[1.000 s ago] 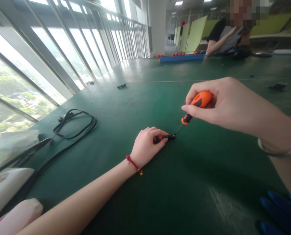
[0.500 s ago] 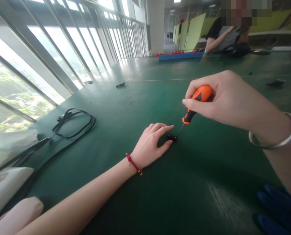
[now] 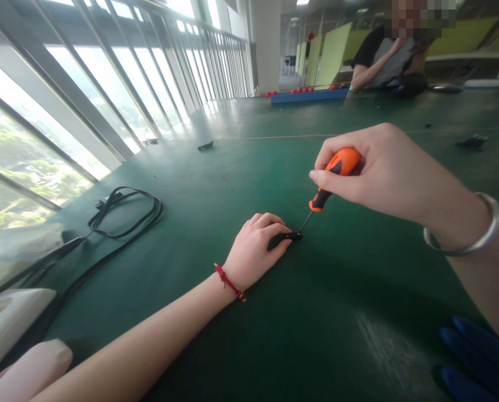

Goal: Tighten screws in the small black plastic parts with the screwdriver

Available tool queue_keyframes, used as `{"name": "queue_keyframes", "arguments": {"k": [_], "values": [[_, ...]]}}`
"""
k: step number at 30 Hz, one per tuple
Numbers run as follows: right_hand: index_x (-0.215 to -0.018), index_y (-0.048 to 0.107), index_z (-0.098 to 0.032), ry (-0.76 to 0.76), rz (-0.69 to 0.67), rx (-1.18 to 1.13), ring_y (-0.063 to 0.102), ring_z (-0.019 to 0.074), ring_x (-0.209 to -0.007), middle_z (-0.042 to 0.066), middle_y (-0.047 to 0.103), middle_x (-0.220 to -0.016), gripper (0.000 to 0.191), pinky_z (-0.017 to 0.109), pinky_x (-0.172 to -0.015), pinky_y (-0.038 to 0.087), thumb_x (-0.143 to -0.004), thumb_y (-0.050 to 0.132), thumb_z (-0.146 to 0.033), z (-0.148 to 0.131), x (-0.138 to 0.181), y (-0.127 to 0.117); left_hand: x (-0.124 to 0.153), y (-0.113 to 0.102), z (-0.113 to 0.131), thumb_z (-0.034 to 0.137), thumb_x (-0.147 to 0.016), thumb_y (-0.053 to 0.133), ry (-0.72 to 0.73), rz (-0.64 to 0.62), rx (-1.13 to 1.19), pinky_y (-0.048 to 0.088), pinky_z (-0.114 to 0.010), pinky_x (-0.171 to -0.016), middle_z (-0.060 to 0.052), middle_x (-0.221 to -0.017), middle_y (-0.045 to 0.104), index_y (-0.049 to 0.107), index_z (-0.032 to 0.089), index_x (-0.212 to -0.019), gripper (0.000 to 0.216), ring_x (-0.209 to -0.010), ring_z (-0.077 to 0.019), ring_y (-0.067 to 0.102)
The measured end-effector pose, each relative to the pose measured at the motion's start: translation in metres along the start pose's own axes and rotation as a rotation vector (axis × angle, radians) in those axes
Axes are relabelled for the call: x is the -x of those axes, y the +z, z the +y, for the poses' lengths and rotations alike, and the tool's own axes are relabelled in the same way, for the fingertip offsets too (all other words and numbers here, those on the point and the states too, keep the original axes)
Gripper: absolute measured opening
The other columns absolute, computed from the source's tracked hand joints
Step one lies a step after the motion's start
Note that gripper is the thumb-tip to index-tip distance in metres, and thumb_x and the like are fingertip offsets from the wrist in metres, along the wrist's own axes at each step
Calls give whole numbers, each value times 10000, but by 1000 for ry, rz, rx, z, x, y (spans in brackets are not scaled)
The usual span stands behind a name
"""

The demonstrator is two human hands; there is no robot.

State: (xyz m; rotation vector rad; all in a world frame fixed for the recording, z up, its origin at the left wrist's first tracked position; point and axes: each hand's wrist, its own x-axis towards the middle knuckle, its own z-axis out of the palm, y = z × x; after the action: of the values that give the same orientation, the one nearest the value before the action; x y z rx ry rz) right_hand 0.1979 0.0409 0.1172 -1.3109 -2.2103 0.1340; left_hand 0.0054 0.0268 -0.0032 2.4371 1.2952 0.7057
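A small black part, its exact kind too small to tell, lies on the green tabletop. Thumb and index finger of my left hand pinch it from both sides. A red cord bracelet circles that wrist. My right hand is wrapped around the orange and black handle of a screwdriver, held at a slant. Its thin shaft points down and left, and the tip meets the right end of the black part.
Black cable loops on the left, near a white object. Blue glove-like fingers lie at lower right. Small dark pieces sit farther back. A blue strip with red knobs and a seated person are at the far side.
My left thumb and index finger have closed onto the black part, from apart before. The screwdriver and right hand have shifted slightly left, with the tip still at the part.
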Motion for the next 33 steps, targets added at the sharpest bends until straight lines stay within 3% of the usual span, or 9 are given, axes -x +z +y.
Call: {"name": "queue_keyframes", "arguments": {"k": [12,17,26,33], "values": [[-616,603,-203,0,-62,-32,413,81,-467,-39,535,-527,169,277,-496,301,-746,617,-309,3,0,-2,0,-2,1,255,-850,586,13,-4,26,460,-383,-888,-39,-1066,643,665,221,-1073,239,-980,-208,549],[-613,610,-198,-18,-7,-6,407,87,-485,-28,527,-536,202,281,-510,309,-759,602,-336,1,0,-3,0,-2,0,254,-871,560,17,1,41,466,-369,-864,-35,-1016,655,690,218,-1015,198,-946,-196,557],[-622,614,-211,-1,-84,15,443,99,-506,-32,557,-559,175,275,-502,301,-733,605,-346,-3,1,3,0,-1,0,229,-865,555,2,11,43,463,-364,-879,-30,-1021,652,686,213,-986,179,-959,-194,557],[-601,587,-194,-6,4,-21,400,90,-489,-29,514,-525,180,278,-502,308,-749,595,-296,-3,2,-2,1,-1,1,217,-858,544,-19,25,27,470,-364,-859,-36,-984,659,674,200,-963,167,-934,-199,567]]}}
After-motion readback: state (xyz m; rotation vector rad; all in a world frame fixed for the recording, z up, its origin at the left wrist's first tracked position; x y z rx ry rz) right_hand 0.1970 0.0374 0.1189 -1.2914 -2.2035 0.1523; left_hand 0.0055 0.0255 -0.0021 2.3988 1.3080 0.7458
